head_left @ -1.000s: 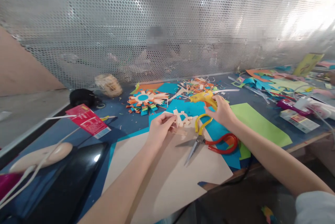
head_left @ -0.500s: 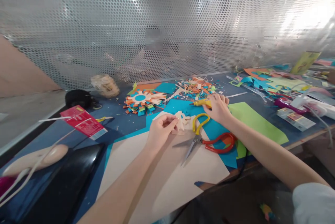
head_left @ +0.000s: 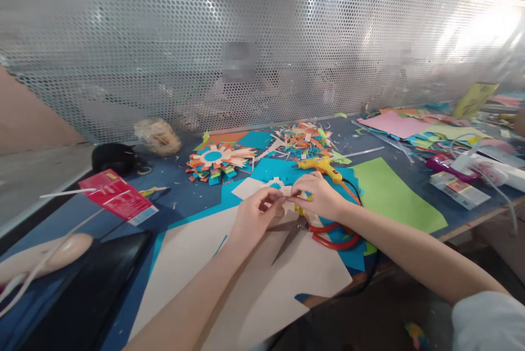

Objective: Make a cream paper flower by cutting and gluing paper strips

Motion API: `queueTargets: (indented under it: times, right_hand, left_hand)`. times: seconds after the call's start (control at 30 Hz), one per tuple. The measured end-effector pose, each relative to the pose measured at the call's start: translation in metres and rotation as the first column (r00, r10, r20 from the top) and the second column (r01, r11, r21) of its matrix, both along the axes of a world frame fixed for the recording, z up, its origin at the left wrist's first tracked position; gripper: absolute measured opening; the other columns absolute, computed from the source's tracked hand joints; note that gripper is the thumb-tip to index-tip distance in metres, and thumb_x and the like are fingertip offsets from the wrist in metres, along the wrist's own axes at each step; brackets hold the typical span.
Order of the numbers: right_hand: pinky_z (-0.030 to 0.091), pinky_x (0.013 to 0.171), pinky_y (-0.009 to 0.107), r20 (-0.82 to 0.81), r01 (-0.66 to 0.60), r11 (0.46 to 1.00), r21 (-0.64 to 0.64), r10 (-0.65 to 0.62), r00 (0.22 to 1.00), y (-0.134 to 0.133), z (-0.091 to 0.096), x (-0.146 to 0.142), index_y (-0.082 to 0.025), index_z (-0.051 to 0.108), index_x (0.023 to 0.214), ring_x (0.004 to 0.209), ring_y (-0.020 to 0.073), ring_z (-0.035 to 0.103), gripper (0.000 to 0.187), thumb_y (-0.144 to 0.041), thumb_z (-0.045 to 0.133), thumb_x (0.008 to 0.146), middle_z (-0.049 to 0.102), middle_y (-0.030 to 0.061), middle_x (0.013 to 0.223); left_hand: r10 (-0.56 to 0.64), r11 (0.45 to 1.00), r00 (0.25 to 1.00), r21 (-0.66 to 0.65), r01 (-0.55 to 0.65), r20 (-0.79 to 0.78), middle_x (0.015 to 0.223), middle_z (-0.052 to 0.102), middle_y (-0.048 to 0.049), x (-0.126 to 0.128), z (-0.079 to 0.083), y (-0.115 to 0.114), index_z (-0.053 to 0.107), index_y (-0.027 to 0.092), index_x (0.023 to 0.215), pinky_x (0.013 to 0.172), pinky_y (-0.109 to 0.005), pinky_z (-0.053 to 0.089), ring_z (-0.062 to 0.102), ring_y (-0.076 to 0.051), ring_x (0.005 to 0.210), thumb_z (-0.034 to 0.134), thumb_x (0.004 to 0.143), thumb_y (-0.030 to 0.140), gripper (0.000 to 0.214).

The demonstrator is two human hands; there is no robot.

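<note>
My left hand point(head_left: 259, 210) is closed, pinching a small cream paper cutout point(head_left: 274, 182) with a notched, gear-like edge. Fingertips of my right hand point(head_left: 318, 196) meet the left ones at the same piece, also pinched; the exact grip is partly hidden. Beneath the hands lies a large cream sheet point(head_left: 246, 285) on blue paper. A pair of scissors point(head_left: 337, 240) with a red and a yellow handle rests under my right hand, which covers part of it. Just beyond that hand, a yellow hot glue gun point(head_left: 322, 165) lies on its side on blue paper.
Stacked fringed paper discs point(head_left: 213, 157) and a heap of paper scraps point(head_left: 305, 140) lie behind. A green sheet point(head_left: 400, 195) is at right. To the left are a red packet point(head_left: 117, 196) and a black tray-like object point(head_left: 88, 291). A perforated metal screen point(head_left: 262, 23) stands behind.
My right hand has let go of the glue gun and come down left to the cutout beside my left hand. A pink sheet now shows on the pile at back right.
</note>
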State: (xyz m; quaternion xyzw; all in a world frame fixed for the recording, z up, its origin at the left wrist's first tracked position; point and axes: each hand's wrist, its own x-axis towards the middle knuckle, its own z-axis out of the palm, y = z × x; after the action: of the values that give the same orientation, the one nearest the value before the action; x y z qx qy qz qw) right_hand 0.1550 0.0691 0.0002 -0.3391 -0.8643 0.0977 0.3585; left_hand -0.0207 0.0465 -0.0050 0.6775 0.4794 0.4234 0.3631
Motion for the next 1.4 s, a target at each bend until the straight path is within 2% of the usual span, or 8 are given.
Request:
queueTargets:
  times: [0.17,0.33,0.57,0.8,0.97,1.2,1.3,1.4]
  right_hand:
    - [0.039,0.064,0.024,-0.136,0.036,0.995,-0.09,-0.048,0.989,0.004,0.0,0.003,-0.017,0.053,0.068,0.067,0.0132,0.054,0.012,-0.019,0.055,0.079,0.059,0.0017,0.068]
    - [0.04,0.061,0.024,-0.116,0.144,0.959,-0.245,-0.177,0.977,0.009,-0.002,0.008,-0.017,0.049,0.067,0.066,0.0134,0.052,0.013,-0.017,0.049,0.08,0.056,0.0014,0.069]
    - [0.037,0.056,0.023,-0.091,0.136,0.94,-0.313,-0.173,0.981,0.008,-0.005,0.007,-0.018,0.044,0.064,0.058,0.0115,0.047,0.017,-0.018,0.047,0.081,0.05,-0.0015,0.062]
    - [0.04,0.06,0.025,-0.173,0.101,0.93,-0.354,-0.171,0.97,0.006,-0.004,0.009,-0.019,0.043,0.069,0.064,0.0133,0.05,0.012,-0.02,0.044,0.081,0.052,-0.0003,0.067]
    - [0.041,0.061,0.025,-0.253,0.045,0.92,-0.389,-0.153,0.955,0.005,-0.003,0.009,-0.019,0.044,0.072,0.066,0.0134,0.052,0.009,-0.022,0.045,0.08,0.053,0.0003,0.069]
    - [0.041,0.059,0.024,-0.268,0.034,0.921,-0.387,-0.148,0.952,0.003,-0.001,0.008,-0.019,0.045,0.073,0.064,0.0125,0.051,0.008,-0.022,0.045,0.08,0.053,-0.0005,0.068]
    - [0.041,0.06,0.024,-0.257,0.029,0.923,-0.383,-0.137,0.957,0.002,-0.001,0.009,-0.019,0.044,0.072,0.064,0.0124,0.051,0.008,-0.022,0.045,0.08,0.052,-0.0006,0.068]
    - [0.041,0.06,0.024,-0.251,0.028,0.923,-0.384,-0.133,0.959,0.002,-0.002,0.009,-0.019,0.044,0.072,0.064,0.0122,0.051,0.009,-0.022,0.045,0.08,0.052,-0.0006,0.068]
  left_hand:
    - [0.124,0.988,0.972,0.112,-0.103,-0.201,0.083,0.065,-0.0031,-0.01,0.002,0.009,0.061,0.019,0.083,0.065,-0.027,0.046,0.06,-0.017,0.073,0.053,0.074,0.046,0.029]
    - [0.299,0.952,0.866,0.192,-0.24,-0.401,0.106,0.062,-0.0087,-0.028,0.0,0.02,0.054,0.018,0.102,0.086,-0.037,0.041,0.054,-0.025,0.102,0.053,0.072,0.048,0.043]
    - [0.253,0.966,0.798,0.192,-0.174,-0.546,0.112,0.061,-0.0125,-0.022,-0.011,0.031,0.052,0.019,0.112,0.093,-0.043,0.033,0.049,-0.032,0.111,0.055,0.068,0.049,0.053]
    - [0.275,0.961,0.861,0.156,-0.23,-0.428,0.103,0.063,-0.0103,-0.019,-0.005,0.031,0.053,0.02,0.108,0.089,-0.041,0.038,0.053,-0.03,0.106,0.066,0.058,0.045,0.057]
    - [0.205,0.978,0.974,0.053,-0.201,-0.092,0.084,0.058,-0.0017,-0.021,0.005,0.026,0.053,0.019,0.1,0.071,-0.031,0.045,0.059,-0.019,0.078,0.066,0.06,0.039,0.047]
    - [0.276,0.96,0.904,-0.136,-0.244,0.327,0.075,0.051,0.0041,-0.021,0.008,0.019,0.053,0.017,0.105,0.069,-0.024,0.047,0.056,-0.01,0.066,0.075,0.053,0.031,0.058]
    - [0.261,0.953,0.908,-0.238,-0.188,0.327,0.071,0.054,0.0038,-0.02,0.01,0.013,0.055,0.016,0.107,0.066,-0.024,0.048,0.056,-0.011,0.064,0.076,0.052,0.033,0.061]
    - [0.229,0.939,0.951,-0.304,-0.159,0.209,0.065,0.06,0.0007,-0.019,0.013,0.008,0.061,0.016,0.088,0.057,-0.025,0.048,0.058,-0.014,0.059,0.075,0.052,0.038,0.045]
